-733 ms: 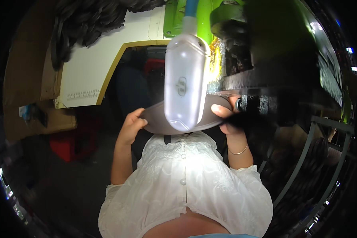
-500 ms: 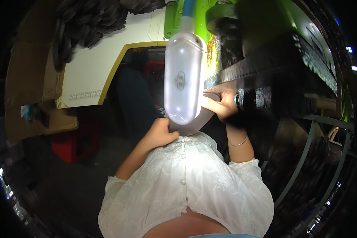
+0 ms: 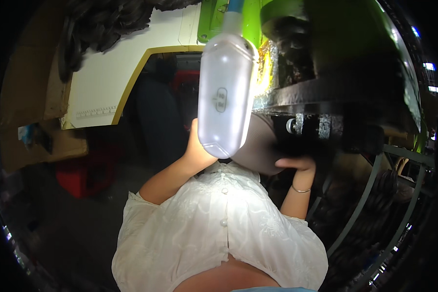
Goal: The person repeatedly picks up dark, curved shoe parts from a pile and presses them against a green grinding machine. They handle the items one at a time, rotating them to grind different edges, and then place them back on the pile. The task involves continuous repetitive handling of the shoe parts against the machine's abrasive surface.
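Observation:
A grey-brown curved piece of sheet material (image 3: 259,145), apparently with a fine mesh texture, is in front of my body below the machine arm. Its left part is behind the pale lamp (image 3: 225,97). My left hand (image 3: 199,146) reaches up behind the lamp beside the piece. The lamp covers most of its fingers, so I cannot see its grip. My right hand (image 3: 299,164), with a thin bracelet at the wrist, is at the piece's right edge. One finger stretches out toward that edge, somewhat blurred; whether it touches I cannot tell.
A green and black machine (image 3: 321,92) stands ahead to the right, lit yellow beside the lamp. On the far left, dark pieces (image 3: 109,24) are heaped on a white table (image 3: 102,82) with a yellow edge. A red stool (image 3: 82,175) and a metal rack (image 3: 370,199) flank me.
My right hand has come down from under the machine, back toward me and off its former hold. My left hand has moved up behind the lamp. The piece has shifted right and turned.

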A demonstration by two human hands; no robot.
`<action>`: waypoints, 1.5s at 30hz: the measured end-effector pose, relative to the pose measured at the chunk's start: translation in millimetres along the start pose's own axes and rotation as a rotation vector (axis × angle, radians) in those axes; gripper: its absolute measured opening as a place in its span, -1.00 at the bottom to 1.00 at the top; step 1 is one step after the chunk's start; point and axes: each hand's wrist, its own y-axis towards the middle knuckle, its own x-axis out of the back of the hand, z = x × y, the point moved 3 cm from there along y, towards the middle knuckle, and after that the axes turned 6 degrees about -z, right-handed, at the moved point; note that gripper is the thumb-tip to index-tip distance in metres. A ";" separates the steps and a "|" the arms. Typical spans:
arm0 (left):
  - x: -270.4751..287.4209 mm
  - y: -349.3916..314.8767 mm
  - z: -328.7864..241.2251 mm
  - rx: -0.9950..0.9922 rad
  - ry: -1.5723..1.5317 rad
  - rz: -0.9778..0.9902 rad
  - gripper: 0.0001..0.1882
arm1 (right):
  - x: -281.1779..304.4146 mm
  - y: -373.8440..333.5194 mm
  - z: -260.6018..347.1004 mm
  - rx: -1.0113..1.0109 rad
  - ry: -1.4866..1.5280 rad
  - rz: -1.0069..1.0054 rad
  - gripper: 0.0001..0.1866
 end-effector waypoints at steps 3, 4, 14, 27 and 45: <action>-4.5 -7.2 -0.6 -0.128 0.154 -0.098 -0.80 | 36.9 -1.9 -12.2 0.009 0.508 -0.386 -0.60; -4.4 -7.9 0.5 -0.114 0.125 -0.069 -0.79 | 41.4 2.5 1.5 0.079 0.627 -0.517 -0.68; 42.1 -22.1 -27.5 -0.182 0.021 -0.183 -0.74 | -0.8 38.5 -47.7 0.501 1.242 -0.633 -0.31; 128.9 -22.2 25.2 0.096 0.281 -0.223 -0.76 | -107.1 87.6 40.5 0.221 0.505 -0.561 -0.56; -22.3 -8.8 62.1 -0.034 0.723 0.233 -0.60 | 33.8 51.3 46.7 0.192 -0.129 -0.857 -0.77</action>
